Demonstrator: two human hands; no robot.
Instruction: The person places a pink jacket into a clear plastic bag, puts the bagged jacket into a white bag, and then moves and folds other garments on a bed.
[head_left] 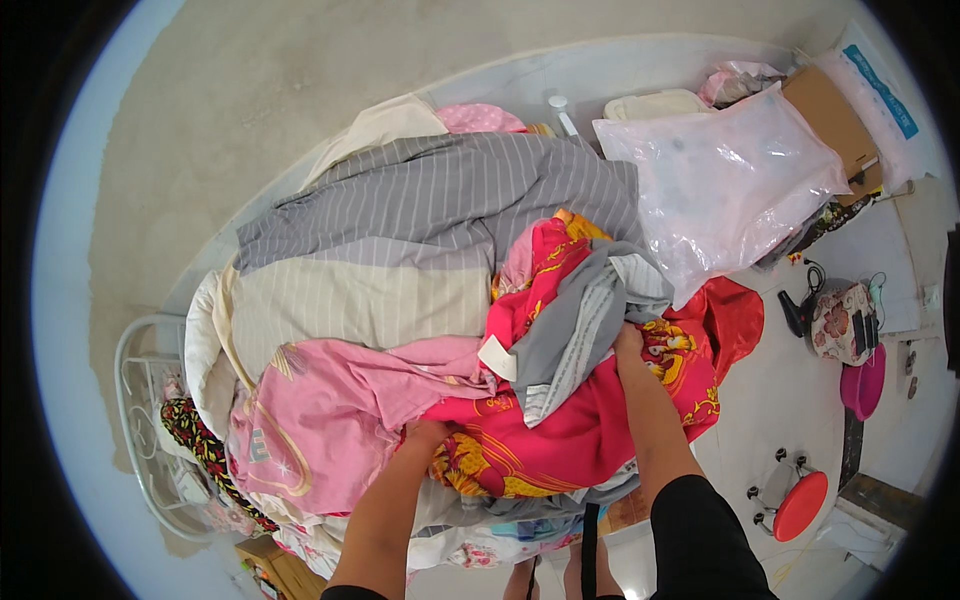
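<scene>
A bright red bed cover [560, 432] with yellow-gold patterns lies bunched at the near side of the bed. My left hand [427, 433] is closed on its left edge, beside a pink cloth [330, 400] with a printed design; the fingertips are tucked out of sight. On the right, my right hand [628, 343] grips the same cover, partly hidden among the folds. Just left of that hand, a crumpled grey cloth with white-striped parts [575, 320] rests on top of the red cover.
Grey and cream striped bedding [400, 215] spreads over the far part of the bed. A clear plastic bag [730, 180] lies at the far right near a cardboard box [830, 125]. A white metal bed frame [150, 430] stands left. On the floor at right are a red stool [800, 505] and a magenta basin [863, 385].
</scene>
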